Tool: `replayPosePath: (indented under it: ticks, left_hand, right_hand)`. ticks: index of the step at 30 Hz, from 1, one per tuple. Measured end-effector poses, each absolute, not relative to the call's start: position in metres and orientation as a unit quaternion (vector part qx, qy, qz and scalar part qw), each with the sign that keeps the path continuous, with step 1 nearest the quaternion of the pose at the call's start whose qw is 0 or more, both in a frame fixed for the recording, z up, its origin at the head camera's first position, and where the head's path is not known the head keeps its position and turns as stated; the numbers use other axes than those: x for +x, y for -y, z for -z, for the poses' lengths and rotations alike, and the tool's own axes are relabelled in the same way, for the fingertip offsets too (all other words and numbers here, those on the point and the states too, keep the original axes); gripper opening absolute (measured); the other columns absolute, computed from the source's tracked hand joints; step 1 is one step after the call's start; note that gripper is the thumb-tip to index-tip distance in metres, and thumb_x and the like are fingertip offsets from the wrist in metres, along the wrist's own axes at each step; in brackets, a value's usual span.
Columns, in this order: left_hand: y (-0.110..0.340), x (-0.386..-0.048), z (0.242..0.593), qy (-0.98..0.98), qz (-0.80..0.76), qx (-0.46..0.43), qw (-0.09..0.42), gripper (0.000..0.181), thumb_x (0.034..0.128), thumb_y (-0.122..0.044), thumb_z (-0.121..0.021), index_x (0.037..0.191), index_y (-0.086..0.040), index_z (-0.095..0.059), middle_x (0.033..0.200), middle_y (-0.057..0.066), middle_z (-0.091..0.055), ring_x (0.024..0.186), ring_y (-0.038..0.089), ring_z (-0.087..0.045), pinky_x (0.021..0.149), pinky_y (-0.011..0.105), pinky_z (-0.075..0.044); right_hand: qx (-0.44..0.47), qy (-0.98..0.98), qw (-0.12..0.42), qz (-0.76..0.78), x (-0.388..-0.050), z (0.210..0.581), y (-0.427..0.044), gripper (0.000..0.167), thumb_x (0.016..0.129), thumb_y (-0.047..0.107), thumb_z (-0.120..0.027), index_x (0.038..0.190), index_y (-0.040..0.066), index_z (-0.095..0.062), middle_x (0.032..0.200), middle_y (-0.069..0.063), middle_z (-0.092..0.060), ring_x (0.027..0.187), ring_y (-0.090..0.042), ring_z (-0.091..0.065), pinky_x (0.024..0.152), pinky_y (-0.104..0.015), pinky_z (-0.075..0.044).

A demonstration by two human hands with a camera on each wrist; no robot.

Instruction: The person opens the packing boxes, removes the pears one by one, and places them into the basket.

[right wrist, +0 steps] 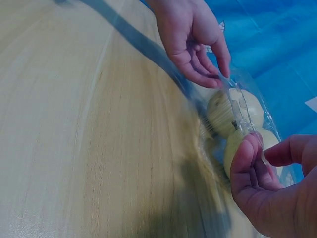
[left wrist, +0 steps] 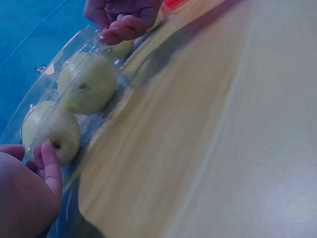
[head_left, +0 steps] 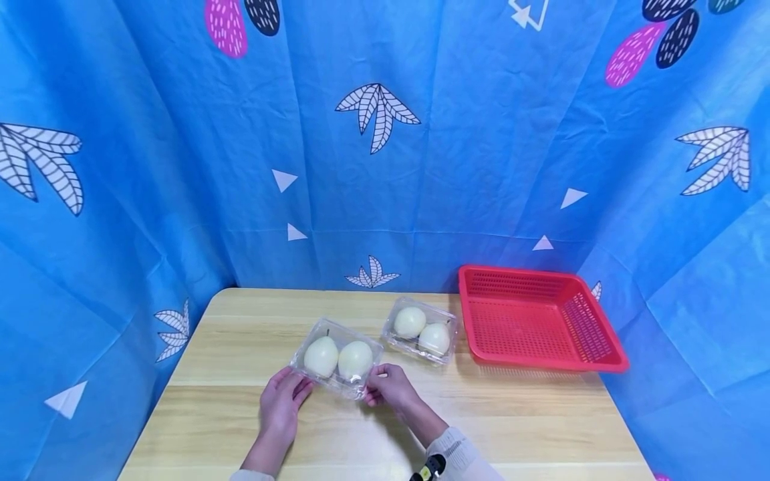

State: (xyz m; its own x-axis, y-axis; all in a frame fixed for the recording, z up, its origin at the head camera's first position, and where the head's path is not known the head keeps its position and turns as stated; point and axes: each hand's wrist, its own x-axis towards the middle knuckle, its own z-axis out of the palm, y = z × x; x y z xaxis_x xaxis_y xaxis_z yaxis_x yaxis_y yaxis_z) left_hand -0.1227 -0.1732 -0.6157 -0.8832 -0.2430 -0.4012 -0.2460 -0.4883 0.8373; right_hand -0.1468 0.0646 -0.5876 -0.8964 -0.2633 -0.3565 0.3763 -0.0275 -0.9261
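A clear plastic clamshell box (head_left: 343, 385) with two pale yellow pears (head_left: 321, 357) inside sits on the table in front of me. My left hand (head_left: 283, 401) pinches its near left corner between thumb and fingers, as the right wrist view also shows. At the near right corner, my right hand (head_left: 394, 391) holds the lid edge between thumb and curled fingers (right wrist: 245, 158). The pears (left wrist: 89, 84) show through the plastic in the left wrist view. Just behind and to the right lies a second clear box (head_left: 442, 359) of two pears (head_left: 410, 322).
A red perforated plastic basket (head_left: 544, 367) stands at the table's back right, with no fruit in it. The light wooden table (head_left: 529, 427) meets a blue patterned curtain (head_left: 373, 200) at the back and sides.
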Motion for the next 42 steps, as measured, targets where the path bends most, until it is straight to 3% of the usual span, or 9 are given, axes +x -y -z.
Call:
replayPosePath:
  ticks: [5, 9, 17, 22, 28, 33, 42]
  left_hand:
    - [0.177, -0.126, 0.613, -0.514, -0.822, -0.244, 0.006, 0.067, 0.0998, -0.007, -0.062, 0.159, -0.01, -0.03, 0.116, -0.001, -0.064, 0.106, 0.013, -0.068, 0.104, 0.029, -0.057]
    - [0.178, -0.125, 0.612, -0.52, -0.817, -0.25, 0.013, 0.066, 0.1, -0.008, -0.062, 0.158, -0.013, -0.031, 0.112, -0.002, -0.064, 0.103, 0.012, -0.068, 0.102, 0.029, -0.058]
    - [0.179, -0.12, 0.61, -0.518, -0.816, -0.255, 0.017, 0.052, 0.1049, -0.019, -0.059, 0.15, -0.009, -0.034, 0.11, 0.0, -0.065, 0.099, 0.013, -0.07, 0.1, 0.032, -0.059]
    - [0.183, -0.119, 0.609, -0.527, -0.811, -0.252, 0.023, 0.04, 0.1056, -0.021, -0.059, 0.139, -0.004, -0.044, 0.102, -0.002, -0.068, 0.095, 0.013, -0.072, 0.098, 0.033, -0.06]
    - [0.191, -0.119, 0.609, -0.497, -0.827, -0.259, 0.034, 0.023, 0.101, -0.011, -0.064, 0.121, -0.005, -0.055, 0.096, -0.003, -0.073, 0.094, 0.012, -0.073, 0.098, 0.03, -0.06]
    - [0.195, -0.118, 0.61, -0.473, -0.838, -0.266, 0.055, 0.021, 0.0991, -0.009, -0.066, 0.118, -0.009, -0.056, 0.094, -0.004, -0.073, 0.093, 0.011, -0.074, 0.098, 0.028, -0.06]
    - [0.197, -0.111, 0.613, -0.494, -0.829, -0.253, 0.071, 0.024, 0.1002, -0.01, -0.064, 0.123, -0.008, -0.056, 0.1, -0.001, -0.071, 0.095, 0.013, -0.073, 0.098, 0.03, -0.06]
  right_hand:
    - [0.048, -0.66, 0.225, 0.716, -0.148, 0.588, -0.064, 0.01, 0.091, -0.006, -0.055, 0.09, 0.005, -0.056, 0.072, -0.004, -0.064, 0.058, -0.01, -0.061, 0.054, -0.019, -0.055]
    - [0.054, -0.662, 0.218, 0.715, -0.147, 0.586, -0.063, 0.007, 0.093, -0.004, -0.055, 0.098, -0.001, -0.058, 0.073, -0.003, -0.063, 0.058, -0.009, -0.061, 0.055, -0.019, -0.055]
    - [0.095, -0.667, 0.174, 0.718, -0.147, 0.581, -0.057, 0.042, 0.086, -0.002, -0.059, 0.126, -0.011, -0.047, 0.073, -0.005, -0.067, 0.056, -0.01, -0.061, 0.054, -0.021, -0.055]
    - [0.108, -0.677, 0.14, 0.714, -0.15, 0.583, -0.055, 0.056, 0.078, -0.005, -0.058, 0.131, -0.011, -0.041, 0.074, -0.011, -0.071, 0.055, -0.012, -0.062, 0.057, -0.028, -0.059]
    - [0.095, -0.691, 0.113, 0.707, -0.15, 0.583, -0.056, 0.045, 0.079, -0.006, -0.061, 0.123, -0.011, -0.049, 0.079, -0.015, -0.073, 0.058, -0.013, -0.064, 0.062, -0.034, -0.062]
    - [0.07, -0.713, 0.094, 0.692, -0.15, 0.578, -0.059, 0.026, 0.084, -0.002, -0.065, 0.108, -0.011, -0.064, 0.084, -0.016, -0.074, 0.066, -0.014, -0.067, 0.069, -0.036, -0.064]
    - [0.018, -0.743, 0.073, 0.665, -0.162, 0.571, -0.071, 0.023, 0.097, 0.002, -0.062, 0.113, -0.011, -0.071, 0.1, -0.025, -0.076, 0.085, -0.028, -0.076, 0.076, -0.03, -0.065]
